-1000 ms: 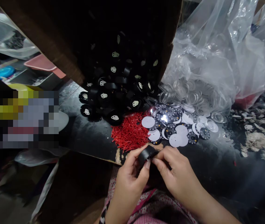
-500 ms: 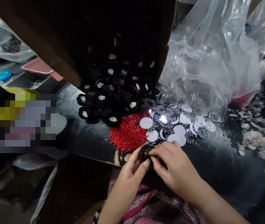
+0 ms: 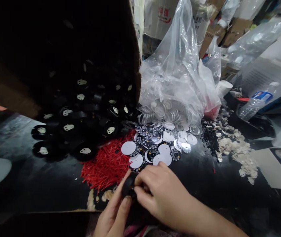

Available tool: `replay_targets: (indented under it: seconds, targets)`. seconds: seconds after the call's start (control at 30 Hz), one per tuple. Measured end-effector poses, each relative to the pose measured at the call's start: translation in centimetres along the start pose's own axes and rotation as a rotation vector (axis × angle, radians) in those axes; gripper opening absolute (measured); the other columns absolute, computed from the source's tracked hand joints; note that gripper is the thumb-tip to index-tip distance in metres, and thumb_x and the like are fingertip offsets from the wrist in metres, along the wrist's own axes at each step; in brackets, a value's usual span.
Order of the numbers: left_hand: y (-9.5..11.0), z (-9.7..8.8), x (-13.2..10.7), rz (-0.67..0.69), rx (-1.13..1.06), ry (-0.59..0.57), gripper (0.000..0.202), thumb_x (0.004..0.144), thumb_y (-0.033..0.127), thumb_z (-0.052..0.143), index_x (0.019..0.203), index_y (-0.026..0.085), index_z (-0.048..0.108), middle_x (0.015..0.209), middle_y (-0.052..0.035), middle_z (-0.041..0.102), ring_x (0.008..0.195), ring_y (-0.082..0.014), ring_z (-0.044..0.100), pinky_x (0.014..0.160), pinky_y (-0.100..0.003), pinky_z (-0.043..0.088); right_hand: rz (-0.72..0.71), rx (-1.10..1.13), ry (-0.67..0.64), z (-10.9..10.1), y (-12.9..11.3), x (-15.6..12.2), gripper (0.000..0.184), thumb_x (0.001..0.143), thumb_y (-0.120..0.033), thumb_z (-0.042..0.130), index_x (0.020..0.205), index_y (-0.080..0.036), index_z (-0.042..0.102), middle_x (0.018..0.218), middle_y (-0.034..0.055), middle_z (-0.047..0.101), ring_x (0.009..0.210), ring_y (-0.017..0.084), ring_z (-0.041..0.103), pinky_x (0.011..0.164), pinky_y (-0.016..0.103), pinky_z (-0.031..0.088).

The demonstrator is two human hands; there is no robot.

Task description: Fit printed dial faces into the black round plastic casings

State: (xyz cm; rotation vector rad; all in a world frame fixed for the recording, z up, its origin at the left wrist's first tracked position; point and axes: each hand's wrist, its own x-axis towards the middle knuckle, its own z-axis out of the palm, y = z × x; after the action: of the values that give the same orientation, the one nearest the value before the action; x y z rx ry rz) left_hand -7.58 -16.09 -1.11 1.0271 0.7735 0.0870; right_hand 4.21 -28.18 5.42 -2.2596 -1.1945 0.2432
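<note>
My left hand (image 3: 114, 210) holds a small black round dial case (image 3: 129, 182), tilted between thumb and fingers near the front edge of the table. Against the case's right side, my right hand (image 3: 166, 189) has its thumb and index finger closed together; whatever lies between the tips is hidden. Just beyond both hands spreads a heap of round dial discs (image 3: 152, 153), some printed black, some white side up. A pile of thin red pointers (image 3: 107, 163) lies left of the discs. Clear round covers (image 3: 172, 115) spill from a plastic bag (image 3: 175, 79) behind them.
A large open carton (image 3: 14, 89) on its side holds many black cases (image 3: 68, 127) with pale plates. Pale flat pieces (image 3: 231, 144) are heaped at the right, near a plastic bottle (image 3: 259, 100) and a white box (image 3: 273, 168).
The view has swung to the right, so the piles appear further left. The case has tilted in my left hand and its printed face no longer shows. My right fingers remain against it.
</note>
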Motion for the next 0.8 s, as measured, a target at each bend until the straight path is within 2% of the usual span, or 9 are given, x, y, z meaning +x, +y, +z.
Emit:
replay_targets:
  seconds: [0.07,0.13,0.2,0.27,0.33,0.47,0.53,0.67,0.8]
  targets:
    - [0.5,0.2,0.0,-0.042,0.015,0.031,0.04,0.074,0.039,0.077,0.113,0.031,0.07,0.132,0.0016,0.065,0.14,-0.0295,0.037,0.119,-0.041,0.023,0.028,0.056,-0.045,-1.4,2.3,0.4,0.008,0.09,-0.021,0.06,0.083,-0.022,0.064,0.081,-0.0031,0.069,0.074,0.012,0.063,0.072,0.025,0.043]
    - [0.7,0.7,0.2,-0.081,-0.074,0.027,0.044,0.076,0.045,0.074,0.117,0.032,0.067,0.132,0.0006,0.065,0.134,-0.0301,0.046,0.116,-0.044,0.032,0.229,-0.115,0.135,-2.5,5.4,1.4,0.01,0.093,-0.027,0.058,0.094,-0.021,0.066,0.088,0.001,0.071,0.077,0.014,0.064,0.07,0.026,0.045]
    - [0.6,1.4,0.3,-0.113,-0.189,0.013,0.045,0.077,0.045,0.073,0.119,0.031,0.066,0.132,-0.0016,0.065,0.128,-0.0302,0.054,0.11,-0.046,0.042,0.377,-0.325,0.249,-3.3,8.5,2.4,0.032,0.086,-0.036,0.067,0.11,-0.015,0.065,0.102,0.0118,0.068,0.089,0.024,0.065,0.075,0.034,0.046]
    - [0.5,2.0,0.4,-0.121,-0.249,0.003,0.043,0.077,0.042,0.074,0.116,0.026,0.067,0.131,-0.006,0.066,0.122,-0.0308,0.058,0.104,-0.046,0.049,0.388,-0.386,0.256,-3.8,10.7,3.2,0.038,0.082,-0.036,0.072,0.111,-0.012,0.065,0.101,0.0146,0.068,0.089,0.027,0.065,0.075,0.037,0.047]
    - [0.8,2.4,0.5,-0.111,-0.29,-0.021,0.04,0.081,0.041,0.07,0.115,0.021,0.068,0.126,-0.0111,0.068,0.116,-0.0313,0.063,0.1,-0.047,0.051,0.357,-0.375,0.254,-4.1,11.7,3.2,0.025,0.086,-0.03,0.066,0.104,-0.014,0.069,0.091,0.0111,0.07,0.081,0.025,0.066,0.073,0.035,0.048]
    - [1.8,2.7,0.6,-0.137,-0.358,-0.145,0.033,0.088,0.039,0.062,0.107,0.014,0.071,0.107,-0.0146,0.075,0.098,-0.0279,0.071,0.095,-0.045,0.053,0.327,-0.36,0.386,-3.9,9.9,1.6,0.025,0.094,-0.028,0.05,0.104,-0.015,0.069,0.091,0.0109,0.072,0.084,0.025,0.067,0.078,0.038,0.05]
    - [2.2,2.7,0.7,-0.199,-0.4,-0.176,0.029,0.089,0.037,0.061,0.103,0.014,0.072,0.103,-0.013,0.077,0.095,-0.0256,0.072,0.093,-0.041,0.054,0.187,-0.292,0.461,-2.8,7.5,0.4,0.027,0.096,-0.029,0.049,0.113,-0.017,0.066,0.104,0.011,0.072,0.097,0.025,0.066,0.086,0.04,0.05]
    - [2.6,2.8,0.8,-0.234,-0.471,-0.179,0.033,0.09,0.044,0.058,0.102,0.017,0.072,0.106,-0.01,0.076,0.1,-0.0231,0.07,0.091,-0.037,0.055,-0.197,-0.096,0.294,0.7,2.6,-1.5,0.026,0.096,-0.021,0.05,0.118,-0.019,0.064,0.125,0.0109,0.065,0.108,0.022,0.061,0.089,0.038,0.05]
    - [2.3,2.5,0.4,-0.118,-0.372,-0.127,0.029,0.086,0.041,0.065,0.106,0.023,0.072,0.114,-0.0076,0.073,0.104,-0.0235,0.068,0.089,-0.034,0.056,-0.246,-0.03,0.266,2.0,0.9,-1.6,0.023,0.093,-0.019,0.055,0.113,-0.025,0.065,0.122,0.0047,0.067,0.118,0.026,0.054,0.1,0.047,0.038]
